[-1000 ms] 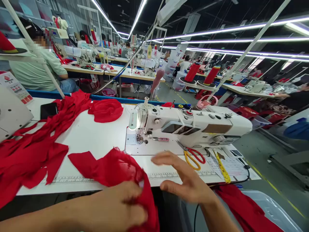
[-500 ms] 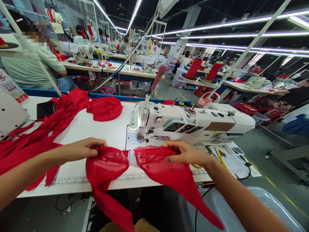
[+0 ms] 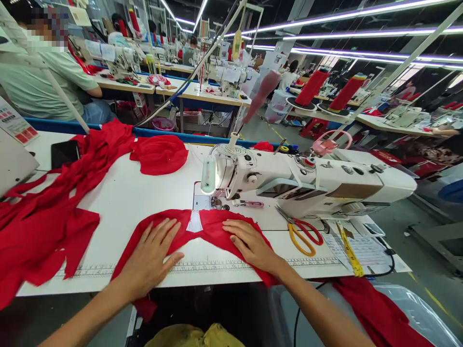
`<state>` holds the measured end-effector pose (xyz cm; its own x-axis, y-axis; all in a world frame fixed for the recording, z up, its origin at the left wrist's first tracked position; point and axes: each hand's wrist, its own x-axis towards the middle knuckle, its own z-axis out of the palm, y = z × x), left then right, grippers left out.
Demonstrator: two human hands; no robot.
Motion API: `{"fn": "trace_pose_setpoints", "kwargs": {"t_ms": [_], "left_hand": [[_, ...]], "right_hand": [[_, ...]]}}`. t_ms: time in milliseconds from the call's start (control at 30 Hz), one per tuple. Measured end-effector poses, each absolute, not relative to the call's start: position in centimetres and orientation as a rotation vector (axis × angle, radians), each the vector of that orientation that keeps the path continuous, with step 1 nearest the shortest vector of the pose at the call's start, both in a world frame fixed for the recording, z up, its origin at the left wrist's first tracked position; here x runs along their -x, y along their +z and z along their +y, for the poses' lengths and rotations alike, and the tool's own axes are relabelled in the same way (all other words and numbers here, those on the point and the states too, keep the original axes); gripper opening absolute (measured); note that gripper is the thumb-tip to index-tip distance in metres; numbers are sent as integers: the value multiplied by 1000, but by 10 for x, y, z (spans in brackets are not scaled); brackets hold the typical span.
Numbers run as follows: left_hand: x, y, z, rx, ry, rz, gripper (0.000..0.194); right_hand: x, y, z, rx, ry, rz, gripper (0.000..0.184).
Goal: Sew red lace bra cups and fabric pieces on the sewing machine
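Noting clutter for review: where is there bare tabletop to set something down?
Bare tabletop lies between the red fabric heap and sewing machine; a narrow ruler-marked strip separates left hand and right hand. Crowded: right end, with scissors, tape measure and paper.

The sewing machine (image 3: 321, 178) is showing white, with a brown panel (image 3: 356, 192) along its side. Just in front of it, the garment piece (image 3: 213, 226) is showing plain red on both halves and white at the centre. Left of the machine, the heaped cloth (image 3: 54, 221) is showing solid red and the phone (image 3: 65, 154) black. Around it, the table (image 3: 119, 202) is showing white, its ruler strip (image 3: 202, 266) carrying dark tick marks. In front of the machine, the scissors (image 3: 293, 222) are pairing one red handle loop with one amber; the tape measure (image 3: 350, 250) is showing yellow with dark markings. Behind it, two thread cones (image 3: 313, 88) are showing red.
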<state>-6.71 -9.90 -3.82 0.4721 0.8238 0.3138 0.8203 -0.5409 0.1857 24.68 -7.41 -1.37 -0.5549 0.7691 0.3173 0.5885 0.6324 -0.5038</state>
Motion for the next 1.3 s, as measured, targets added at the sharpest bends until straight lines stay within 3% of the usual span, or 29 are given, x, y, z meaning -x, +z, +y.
{"fn": "trace_pose_setpoints", "kwargs": {"t_ms": [167,367,467,633,767,1067,1300], "left_hand": [[95,-20,-71,-2813,449,1081,45],[48,-3,-86,-2666,907,1110,30],[35,-11,-79,-2661,973,1014,31],[48,-31,-65,-2650,679,1139,37],[58,-33,-65,-2586,488,1213,46],[66,-13,-43,-2665,295,1106,47],[70,-1,-30,-2673,215,1014,69]], "right_hand": [[-272,-16,-87,1031,426,-2413,40],[-244,4,-98,976,412,-2160,42],[-219,8,-80,806,472,-2219,44],[-212,-15,-52,753,518,-2398,28],[-225,-21,-49,823,574,-2453,37],[-222,16,-34,912,646,-2691,44],[-223,22,-27,930,648,-2779,63]]}}
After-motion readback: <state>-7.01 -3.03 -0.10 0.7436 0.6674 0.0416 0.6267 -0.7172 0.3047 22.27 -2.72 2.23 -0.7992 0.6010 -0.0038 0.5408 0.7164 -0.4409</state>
